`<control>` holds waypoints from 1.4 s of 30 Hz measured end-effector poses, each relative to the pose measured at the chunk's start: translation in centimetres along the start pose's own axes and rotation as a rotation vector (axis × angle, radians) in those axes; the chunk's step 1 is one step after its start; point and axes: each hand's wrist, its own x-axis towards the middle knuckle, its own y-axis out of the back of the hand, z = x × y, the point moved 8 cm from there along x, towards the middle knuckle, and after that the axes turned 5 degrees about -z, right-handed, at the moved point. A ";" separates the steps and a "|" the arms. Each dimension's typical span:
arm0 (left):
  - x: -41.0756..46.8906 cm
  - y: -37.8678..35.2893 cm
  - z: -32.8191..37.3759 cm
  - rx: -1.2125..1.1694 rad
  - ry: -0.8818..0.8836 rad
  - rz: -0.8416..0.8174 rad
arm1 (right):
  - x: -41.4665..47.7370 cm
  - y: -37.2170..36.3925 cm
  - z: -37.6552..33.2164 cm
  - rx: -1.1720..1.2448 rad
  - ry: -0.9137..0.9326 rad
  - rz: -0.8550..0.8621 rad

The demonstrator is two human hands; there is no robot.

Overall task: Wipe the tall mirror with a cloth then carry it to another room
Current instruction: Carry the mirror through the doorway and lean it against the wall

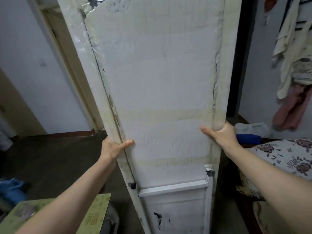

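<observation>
The tall mirror (162, 81) stands upright in front of me with its back side towards me: a white, wrinkled panel with yellowed tape strips and a cream frame. My left hand (114, 147) grips the left frame edge, thumb on the back panel. My right hand (219, 134) grips the right frame edge a little higher, thumb also on the panel. The reflective face is hidden. No cloth is in either hand.
A doorway with a cream frame (70, 65) opens at the left behind the mirror. A bed with a floral cover (287, 156) is at the right, clothes (293, 65) hang above it. A green box (94, 215) sits low left, blue fabric (11, 188) on the dark floor.
</observation>
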 end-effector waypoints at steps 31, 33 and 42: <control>50.5 -7.5 -12.1 -0.072 0.126 0.220 | 56.8 -17.9 13.5 0.123 0.033 -0.180; 53.3 -7.9 -12.4 -0.058 0.130 0.225 | 59.8 -18.9 14.4 0.138 0.027 -0.174; 66.4 -10.5 -14.8 0.000 0.147 0.266 | 75.0 -23.5 19.4 0.156 0.035 -0.222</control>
